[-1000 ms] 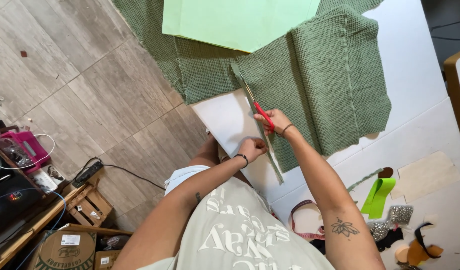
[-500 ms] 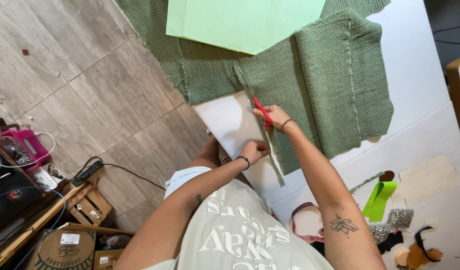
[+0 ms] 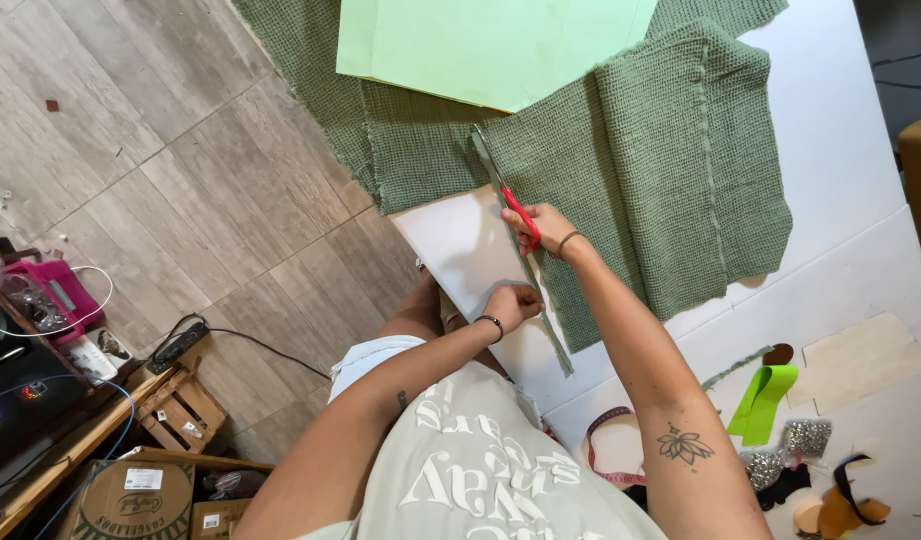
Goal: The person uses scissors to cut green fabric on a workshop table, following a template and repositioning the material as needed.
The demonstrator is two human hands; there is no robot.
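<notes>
Green waffle-weave fabric [image 3: 670, 190] lies spread flat across the white worktop [image 3: 840, 130], with its near edge overhanging the worktop's corner toward the wood-look floor [image 3: 160, 170]. Your right hand [image 3: 542, 228] has its fingers closed through the red handles of the scissors [image 3: 508, 205], whose blades point away from you into the cloth along a cut line. Your left hand [image 3: 512, 302] is closed into a loose fist on the bare worktop beside the narrow cut strip [image 3: 550, 325] that trails back toward you; whether the fingers actually pinch that strip cannot be told from this view. A sheet of pale green paper [image 3: 490, 45] rests on the far part of the fabric, well apart from the blades. Judge the fabric to be soft, light and limp, with an open texture likely to stretch, fray and creep under the blades; it will not hold its shape when lifted. Take hold of it close beside the cut line, pressing it flat against the worktop rather than raising it, and keep the free strip lightly tensioned. Judge the scissors to be rigid and light. A measuring tape [image 3: 605, 450], a lime green strip [image 3: 765, 400] and small scraps lie at the near right of the worktop, clear of the work.
</notes>
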